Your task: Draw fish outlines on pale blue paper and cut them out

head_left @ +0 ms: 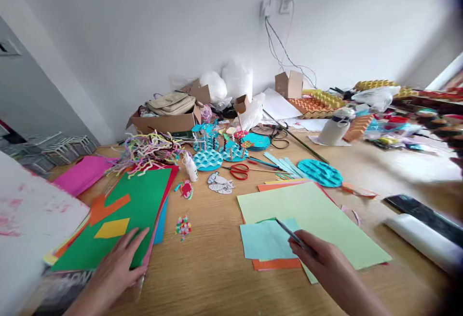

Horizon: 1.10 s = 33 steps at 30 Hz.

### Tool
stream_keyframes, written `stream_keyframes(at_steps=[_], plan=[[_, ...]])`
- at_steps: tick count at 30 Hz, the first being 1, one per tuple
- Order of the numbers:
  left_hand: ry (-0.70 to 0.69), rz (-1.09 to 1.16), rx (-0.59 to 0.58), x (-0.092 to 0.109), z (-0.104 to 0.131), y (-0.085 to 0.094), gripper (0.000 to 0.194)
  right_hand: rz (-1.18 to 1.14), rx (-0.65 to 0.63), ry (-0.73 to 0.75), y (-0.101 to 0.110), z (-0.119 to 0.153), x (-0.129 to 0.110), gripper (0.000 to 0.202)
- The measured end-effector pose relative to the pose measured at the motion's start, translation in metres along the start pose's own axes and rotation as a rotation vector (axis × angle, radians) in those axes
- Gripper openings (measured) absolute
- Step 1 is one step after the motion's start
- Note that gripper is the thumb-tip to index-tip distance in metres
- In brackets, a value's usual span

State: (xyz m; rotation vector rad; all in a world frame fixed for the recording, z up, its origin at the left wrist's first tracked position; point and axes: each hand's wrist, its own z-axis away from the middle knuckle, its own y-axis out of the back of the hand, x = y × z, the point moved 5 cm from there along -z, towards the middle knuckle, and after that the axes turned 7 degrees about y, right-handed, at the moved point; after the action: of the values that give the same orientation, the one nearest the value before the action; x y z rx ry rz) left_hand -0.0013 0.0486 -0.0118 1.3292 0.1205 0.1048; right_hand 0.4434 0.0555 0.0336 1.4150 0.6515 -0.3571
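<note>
My left hand (pixel 123 260) lies with fingers apart on the lower right of a stack topped by green paper (pixel 144 205). Scraps of orange paper (pixel 112 208) and yellow paper (pixel 113 228) rest on that sheet. In my right hand (pixel 318 253) is a dark pen or pencil (pixel 289 231), its tip over a light blue paper piece (pixel 265 243). Under the blue piece are orange paper and a large pale green sheet (pixel 325 229). Between my hands sits a small pile of colourful dots (pixel 183 226). Drawn fish cutouts (pixel 220 183) lie farther back.
Red-handled scissors (pixel 239 171) and a white glue bottle (pixel 191 167) are at mid-table. Behind them stand blue wavy discs (pixel 208 159) with small figures. Pipe cleaners (pixel 152 149) heap at the back left. A phone (pixel 427 214) lies at the right, near a white roll-like object (pixel 421 239).
</note>
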Motion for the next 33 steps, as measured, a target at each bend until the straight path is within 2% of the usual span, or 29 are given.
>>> stream_keyframes(at_steps=[6, 9, 13, 16, 23, 33], plan=[[-0.063, 0.143, 0.153, -0.016, -0.004, -0.009, 0.057, -0.009, -0.013, 0.025, -0.008, 0.006, 0.000, 0.030], [-0.068, 0.175, 0.178, -0.018, -0.005, -0.009, 0.056, -0.003, -0.025, 0.040, -0.010, 0.005, -0.003, 0.029], [-0.022, 0.113, 0.185, -0.005, -0.003, -0.006, 0.064, 0.001, -0.060, 0.064, -0.013, 0.004, -0.010, 0.029], [-0.031, 0.090, 0.201, 0.003, -0.002, -0.005, 0.061, -0.002, -0.082, 0.077, -0.017, 0.005, -0.014, 0.029], [-0.084, 0.065, 0.219, -0.003, -0.001, -0.012, 0.059, -0.009, -0.094, 0.083, -0.016, 0.009, -0.017, 0.031], [0.069, -0.066, 0.177, 0.026, 0.003, 0.005, 0.055, -0.027, -0.129, 0.100, -0.020, 0.013, -0.022, 0.031]])
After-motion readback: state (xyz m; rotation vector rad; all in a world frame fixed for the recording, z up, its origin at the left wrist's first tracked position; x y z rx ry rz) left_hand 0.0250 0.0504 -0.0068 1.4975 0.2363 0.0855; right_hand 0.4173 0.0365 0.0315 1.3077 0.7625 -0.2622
